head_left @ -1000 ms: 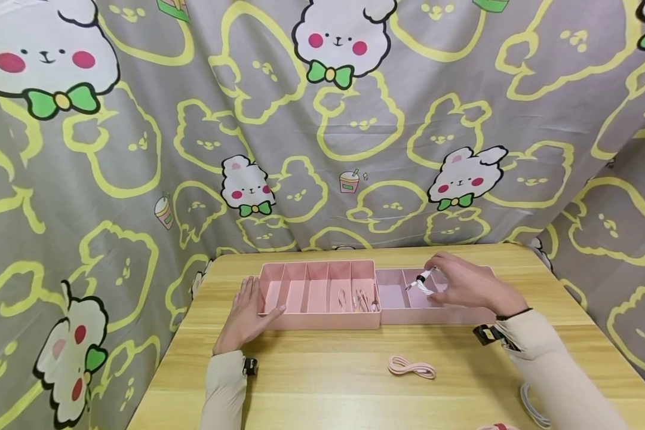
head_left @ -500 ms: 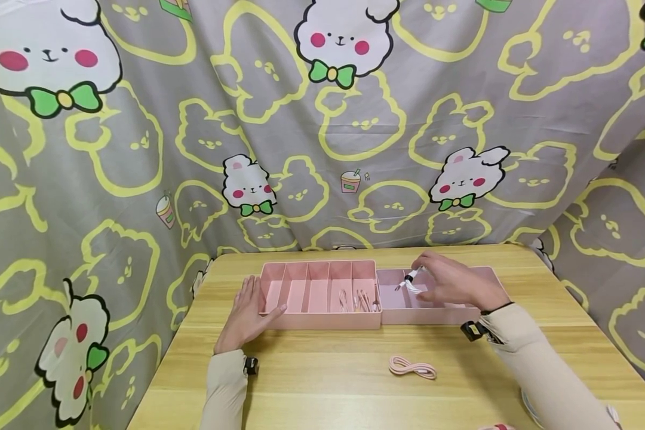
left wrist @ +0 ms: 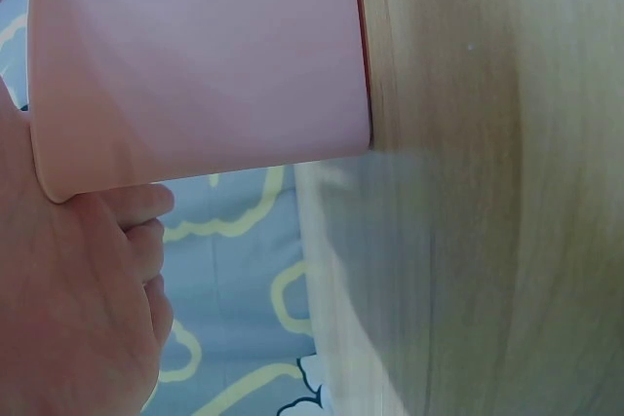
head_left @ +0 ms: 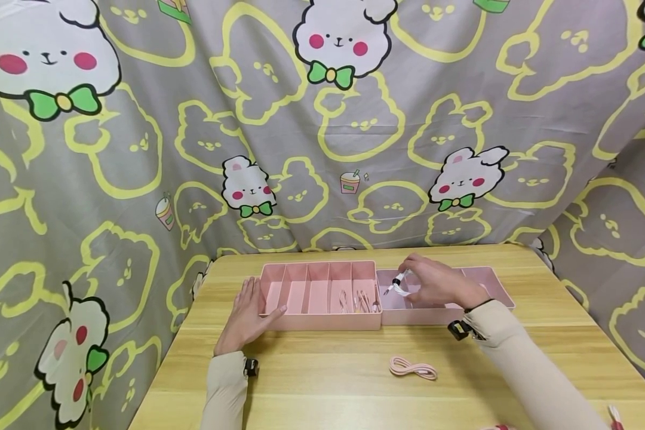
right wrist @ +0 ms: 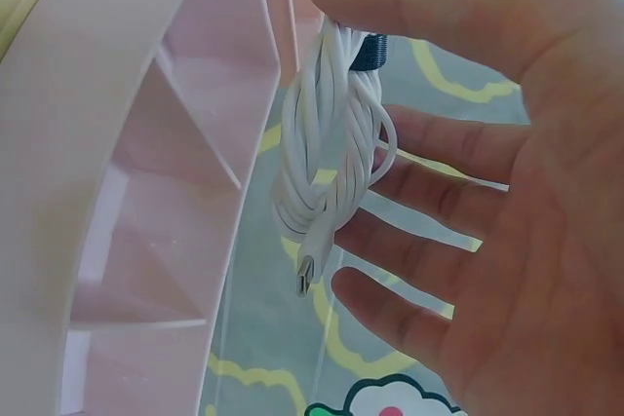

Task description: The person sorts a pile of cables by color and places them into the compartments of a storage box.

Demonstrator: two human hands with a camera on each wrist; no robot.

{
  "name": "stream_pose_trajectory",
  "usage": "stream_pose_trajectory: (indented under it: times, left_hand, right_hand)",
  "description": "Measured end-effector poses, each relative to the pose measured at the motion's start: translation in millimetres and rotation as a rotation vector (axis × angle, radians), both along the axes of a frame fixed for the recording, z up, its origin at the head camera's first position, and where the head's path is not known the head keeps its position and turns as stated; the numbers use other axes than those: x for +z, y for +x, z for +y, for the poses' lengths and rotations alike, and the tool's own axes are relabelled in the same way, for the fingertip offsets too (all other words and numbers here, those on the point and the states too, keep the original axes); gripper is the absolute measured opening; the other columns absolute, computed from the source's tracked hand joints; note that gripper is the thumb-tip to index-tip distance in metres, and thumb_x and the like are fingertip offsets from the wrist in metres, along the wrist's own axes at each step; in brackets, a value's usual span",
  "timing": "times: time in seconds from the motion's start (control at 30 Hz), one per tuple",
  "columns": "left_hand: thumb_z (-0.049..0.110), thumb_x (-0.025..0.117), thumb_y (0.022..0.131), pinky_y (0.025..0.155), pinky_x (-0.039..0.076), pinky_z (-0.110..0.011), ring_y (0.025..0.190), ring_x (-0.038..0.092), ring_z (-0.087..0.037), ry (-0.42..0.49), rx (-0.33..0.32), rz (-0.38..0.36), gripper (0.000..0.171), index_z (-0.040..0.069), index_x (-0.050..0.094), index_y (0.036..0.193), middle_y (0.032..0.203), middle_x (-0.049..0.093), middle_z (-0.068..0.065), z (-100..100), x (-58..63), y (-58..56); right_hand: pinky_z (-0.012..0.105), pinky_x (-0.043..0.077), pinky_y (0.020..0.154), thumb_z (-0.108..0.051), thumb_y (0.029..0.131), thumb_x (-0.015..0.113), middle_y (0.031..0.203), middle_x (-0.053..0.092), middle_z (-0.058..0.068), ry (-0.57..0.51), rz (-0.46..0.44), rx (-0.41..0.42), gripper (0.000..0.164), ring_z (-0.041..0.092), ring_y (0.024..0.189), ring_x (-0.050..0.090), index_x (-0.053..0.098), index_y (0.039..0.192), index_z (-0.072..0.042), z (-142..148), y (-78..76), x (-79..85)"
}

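Observation:
My right hand [head_left: 435,282] pinches a coiled white charging cable [right wrist: 322,143], bound with a black strap, between thumb and fingers. Its metal plug hangs down in the right wrist view. The hand is over the left part of a lilac divided box [head_left: 419,318]. At the left end of a pink divided box [head_left: 322,322], my left hand [head_left: 243,316] rests with straight fingers along the end wall and its thumb at the front. In the left wrist view the palm meets the box's corner. Several thin cables [head_left: 362,301] lie toward the pink box's right end.
A pink cable [head_left: 412,368] looped in a figure eight lies on the wooden table [head_left: 312,382] before the boxes. A red-and-white cable end [head_left: 615,416] shows at lower right, and a red item [head_left: 498,427] at the bottom edge. A patterned curtain [head_left: 301,179] hangs behind the table.
My right hand has moved left over the lilac box with the white cable, from its middle toward the compartment beside the pink box. The left hand has stayed in place.

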State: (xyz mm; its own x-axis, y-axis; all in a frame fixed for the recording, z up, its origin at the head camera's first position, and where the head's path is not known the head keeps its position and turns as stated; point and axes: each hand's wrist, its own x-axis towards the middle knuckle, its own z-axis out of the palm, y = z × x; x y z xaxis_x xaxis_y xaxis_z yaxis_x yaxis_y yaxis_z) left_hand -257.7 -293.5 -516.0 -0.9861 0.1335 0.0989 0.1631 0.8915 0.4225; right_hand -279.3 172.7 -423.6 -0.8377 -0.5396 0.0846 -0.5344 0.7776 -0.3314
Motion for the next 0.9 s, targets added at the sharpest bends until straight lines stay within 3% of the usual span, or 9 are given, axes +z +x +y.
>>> stream_pose_trajectory:
  times: [0.3, 0.9]
  left_hand:
    - [0.075, 0.054, 0.092, 0.131, 0.008, -0.062, 0.163, 0.001, -0.042, -0.007, 0.003, -0.005, 0.116, -0.003, 0.007, 0.165, 0.174, 0.003, -0.024, -0.4, 0.0, -0.4]
    - [0.071, 0.057, 0.093, 0.131, 0.005, -0.062, 0.163, -0.003, -0.040, 0.018, -0.002, -0.012, 0.115, -0.003, 0.007, 0.164, 0.174, 0.002, -0.023, -0.4, -0.2, -0.4]
  right_hand:
    - [0.034, 0.055, 0.076, -0.024, 0.073, 0.089, 0.120, 0.063, 0.005, 0.015, -0.014, 0.000, 0.054, 0.013, 0.087, 0.061, 0.068, 0.120, -0.008, -4.0, -4.0, -6.2]
    - [0.034, 0.054, 0.076, -0.021, 0.076, 0.088, 0.125, 0.060, 0.004, 0.037, -0.039, 0.003, 0.055, 0.014, 0.086, 0.061, 0.069, 0.125, -0.009, -7.6, -5.2, -9.0]
